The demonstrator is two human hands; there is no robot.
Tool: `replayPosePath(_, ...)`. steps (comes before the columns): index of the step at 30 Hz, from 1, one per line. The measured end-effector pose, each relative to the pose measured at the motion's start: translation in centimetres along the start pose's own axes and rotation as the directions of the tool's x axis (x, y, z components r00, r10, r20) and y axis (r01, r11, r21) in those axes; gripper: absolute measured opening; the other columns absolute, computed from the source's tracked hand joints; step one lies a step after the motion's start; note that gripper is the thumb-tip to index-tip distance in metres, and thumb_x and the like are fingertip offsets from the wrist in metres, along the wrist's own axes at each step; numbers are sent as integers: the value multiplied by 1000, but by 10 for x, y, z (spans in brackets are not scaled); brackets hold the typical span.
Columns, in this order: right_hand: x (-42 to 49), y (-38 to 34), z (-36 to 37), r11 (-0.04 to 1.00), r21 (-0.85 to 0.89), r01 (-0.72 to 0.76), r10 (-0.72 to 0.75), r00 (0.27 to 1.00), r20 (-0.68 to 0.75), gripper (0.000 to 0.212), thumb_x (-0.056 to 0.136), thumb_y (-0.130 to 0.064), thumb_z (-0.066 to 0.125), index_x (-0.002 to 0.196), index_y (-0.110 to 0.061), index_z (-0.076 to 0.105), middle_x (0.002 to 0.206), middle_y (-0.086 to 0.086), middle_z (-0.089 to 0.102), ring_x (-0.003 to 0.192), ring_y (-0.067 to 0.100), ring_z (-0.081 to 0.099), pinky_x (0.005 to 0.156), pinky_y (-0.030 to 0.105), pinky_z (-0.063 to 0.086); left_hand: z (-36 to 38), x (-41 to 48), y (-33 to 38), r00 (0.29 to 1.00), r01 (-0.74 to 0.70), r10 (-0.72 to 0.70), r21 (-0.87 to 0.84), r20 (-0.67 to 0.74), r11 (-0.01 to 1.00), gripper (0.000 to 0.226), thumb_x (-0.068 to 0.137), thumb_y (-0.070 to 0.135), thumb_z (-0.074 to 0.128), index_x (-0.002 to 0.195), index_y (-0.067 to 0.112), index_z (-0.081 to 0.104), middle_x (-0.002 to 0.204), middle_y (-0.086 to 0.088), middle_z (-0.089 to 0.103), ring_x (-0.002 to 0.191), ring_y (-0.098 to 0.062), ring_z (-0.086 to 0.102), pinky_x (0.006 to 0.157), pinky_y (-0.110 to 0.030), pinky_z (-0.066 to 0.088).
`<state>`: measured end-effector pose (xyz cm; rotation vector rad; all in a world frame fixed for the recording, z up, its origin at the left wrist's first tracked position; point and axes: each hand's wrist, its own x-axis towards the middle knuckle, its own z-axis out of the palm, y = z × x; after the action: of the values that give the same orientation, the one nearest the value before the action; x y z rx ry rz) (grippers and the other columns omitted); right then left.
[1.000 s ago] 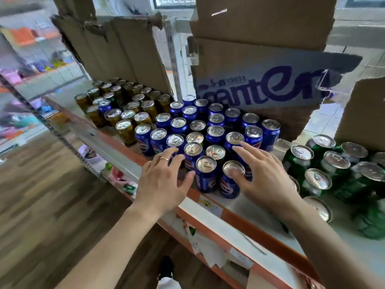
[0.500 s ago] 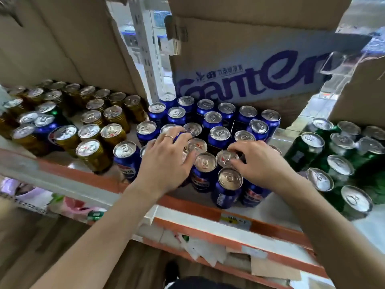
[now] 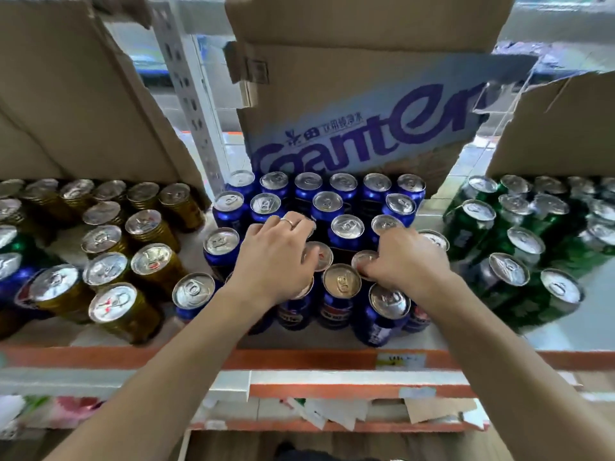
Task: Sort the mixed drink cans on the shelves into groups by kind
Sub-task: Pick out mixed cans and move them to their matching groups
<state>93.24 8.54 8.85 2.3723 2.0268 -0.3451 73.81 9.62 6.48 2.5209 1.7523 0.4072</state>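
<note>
Several blue cans [image 3: 347,227] stand packed in the middle of the shelf [image 3: 299,359]. Gold cans [image 3: 150,262] fill the left part and green cans [image 3: 508,273] the right. At the far left a stray blue can [image 3: 11,277] and a green can [image 3: 13,242] sit among the gold ones. My left hand [image 3: 276,261], a ring on one finger, curls down over the top of a blue can in the front rows and hides it. My right hand [image 3: 407,261] grips the rim of a blue can [image 3: 365,258] just beside it.
A cardboard box with blue lettering [image 3: 366,134] stands right behind the blue cans. Plain cardboard boxes [image 3: 76,104] back the gold and green groups. A perforated metal upright [image 3: 189,94] rises between the left boxes. Paper labels hang under the orange shelf edge.
The view has shifted left and closer, centring the blue cans. Both hands moved from spread fingers at the front cans to curled grips on can tops.
</note>
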Motion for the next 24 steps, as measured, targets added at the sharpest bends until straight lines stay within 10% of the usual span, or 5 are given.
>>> replayPosePath(7,3,-6,-2,997,-65,32,-25,994,109,20,81,-30,58,69,-17,50,83,3,57,79,27,59,63,31,42,8,15,-5,987,-38,50,-80,152,996,43,102,35,41,144,29,42,150,11,45,125,-18,54,106,-43,35)
replayPosePath(24,9,-14,-14,974,-198,109,-65,974,219,22,79,-15,60,66,-18,42,73,-2,48,77,24,51,59,29,34,30,8,-3,1000,2,-2,-37,1,999,46,96,32,25,133,21,50,126,3,65,108,-17,65,99,-42,32)
